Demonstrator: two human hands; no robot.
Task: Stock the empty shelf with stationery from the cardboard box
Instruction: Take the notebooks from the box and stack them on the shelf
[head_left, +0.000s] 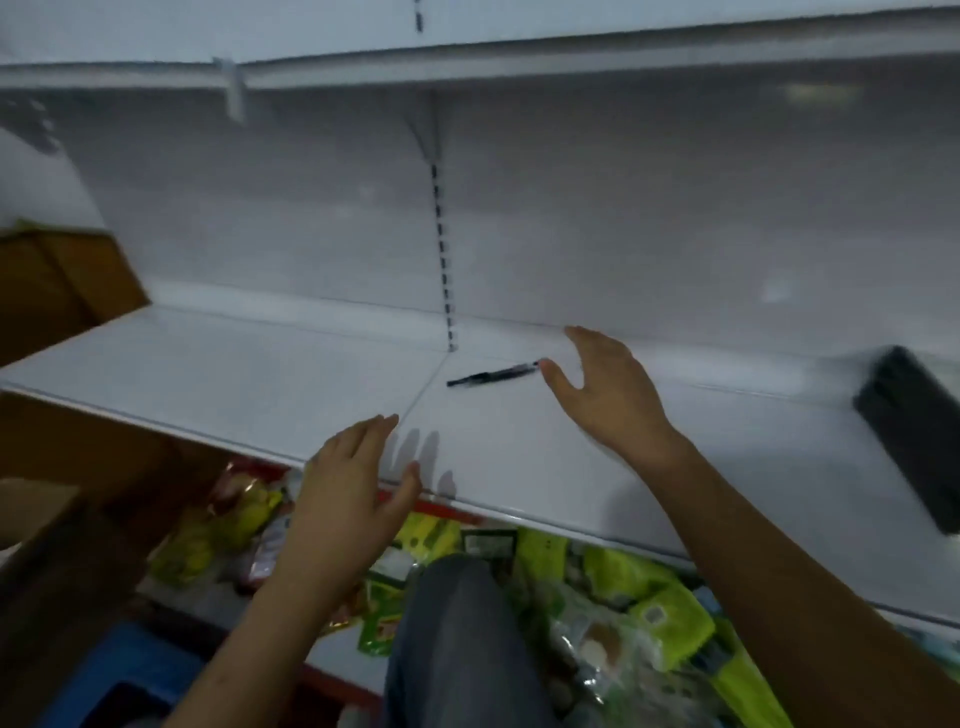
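The white shelf (260, 374) is nearly bare. The right hand (608, 389), fingers spread and holding nothing, hovers just beside the black pen (493, 374); the left hand (353, 478) is likewise released. A careless brush could roll the pen off.

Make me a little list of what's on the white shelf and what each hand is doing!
shelf: white shelf, mostly bare
on the shelf: one black pen lying flat near the middle; a black case at the right end
left hand: left hand open over the front edge, holding nothing
right hand: right hand open, thumb tip next to the pen's end
below: green and yellow packets
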